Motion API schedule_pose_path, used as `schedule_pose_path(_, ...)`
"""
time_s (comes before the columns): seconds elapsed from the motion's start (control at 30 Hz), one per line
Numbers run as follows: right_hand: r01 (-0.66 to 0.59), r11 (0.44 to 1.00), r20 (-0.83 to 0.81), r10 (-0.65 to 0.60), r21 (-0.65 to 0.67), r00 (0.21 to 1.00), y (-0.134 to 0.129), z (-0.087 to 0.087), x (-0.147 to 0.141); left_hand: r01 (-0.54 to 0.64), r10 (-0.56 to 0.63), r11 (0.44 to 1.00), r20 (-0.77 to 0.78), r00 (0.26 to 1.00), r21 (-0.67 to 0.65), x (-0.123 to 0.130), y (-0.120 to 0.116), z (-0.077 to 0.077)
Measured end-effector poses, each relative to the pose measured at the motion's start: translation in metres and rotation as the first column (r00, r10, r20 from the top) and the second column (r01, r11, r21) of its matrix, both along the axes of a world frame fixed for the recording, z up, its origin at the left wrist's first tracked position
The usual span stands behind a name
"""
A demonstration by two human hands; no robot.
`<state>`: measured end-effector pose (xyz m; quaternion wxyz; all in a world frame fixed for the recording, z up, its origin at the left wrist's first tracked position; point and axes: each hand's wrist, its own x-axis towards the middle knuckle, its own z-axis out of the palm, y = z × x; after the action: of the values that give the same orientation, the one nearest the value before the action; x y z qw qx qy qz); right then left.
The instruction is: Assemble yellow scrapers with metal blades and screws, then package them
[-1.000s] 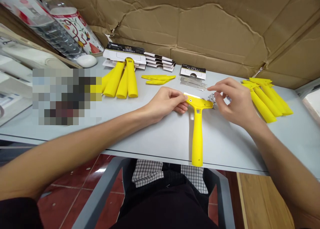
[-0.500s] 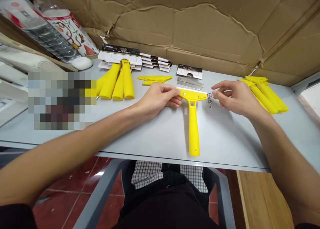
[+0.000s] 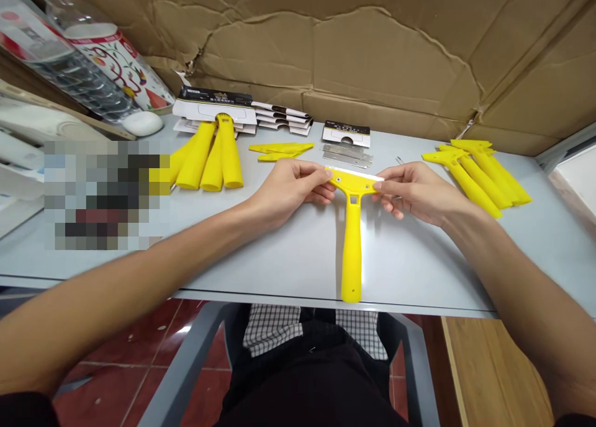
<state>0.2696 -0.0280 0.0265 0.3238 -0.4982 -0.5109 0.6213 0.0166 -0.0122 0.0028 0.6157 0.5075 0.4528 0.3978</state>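
Observation:
A yellow scraper (image 3: 352, 241) points its handle toward me, with a thin metal blade along its wide head. My left hand (image 3: 298, 191) pinches the left end of that head between thumb and fingers. At the right end, the thumb and fingers of my right hand (image 3: 410, 191) are closed on the head. Two screw holes show on the head. Just beyond lie loose metal blades (image 3: 347, 156) and a folded black-and-white card (image 3: 346, 133). Flat yellow pieces (image 3: 280, 150) rest left of the blades. The small screws are mostly hidden by my right hand.
Yellow handles (image 3: 230, 154) with cards lie at the left, beside stacked cards (image 3: 283, 118). More yellow scraper bodies (image 3: 488, 172) lie at the right. Bottles and a white mouse (image 3: 142, 123) are at the back left. Cardboard (image 3: 372, 61) stands behind.
My right hand has moved left from above the screws and closed on the right end of the scraper head. The view has shifted slightly. My left hand keeps its hold.

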Motion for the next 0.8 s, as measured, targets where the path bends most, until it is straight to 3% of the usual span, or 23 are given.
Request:
schedule_pose_path(0.27,0.154,0.988,-0.081,-0.154,-0.001,0.985,0.001,-0.004,-0.006,-0.035,0.037,0.998,0.042,0.998,-0.054,0.011,-0.018,0.011)
schedule_pose_path(0.5,0.204,0.978,-0.16,-0.207,-0.036,0.965,-0.008,-0.007,-0.023,0.078,0.0,0.965,-0.298,0.954,0.249,0.02,-0.03,0.007)
schedule_pose_path(0.57,0.207,0.978,-0.172,-0.209,-0.034,0.963,-0.009,-0.007,-0.025,0.117,0.03,0.937,-0.41,0.912,0.33,0.019,-0.027,0.006)
schedule_pose_path(0.67,0.214,0.976,-0.171,-0.216,-0.03,0.961,-0.01,-0.006,-0.025,0.234,0.118,0.844,-0.593,0.797,0.483,0.017,-0.022,0.006)
schedule_pose_path(0.8,0.212,0.977,-0.181,-0.212,-0.024,0.96,-0.01,-0.006,-0.025,0.346,0.205,0.748,-0.693,0.692,0.567,0.014,-0.018,0.003)
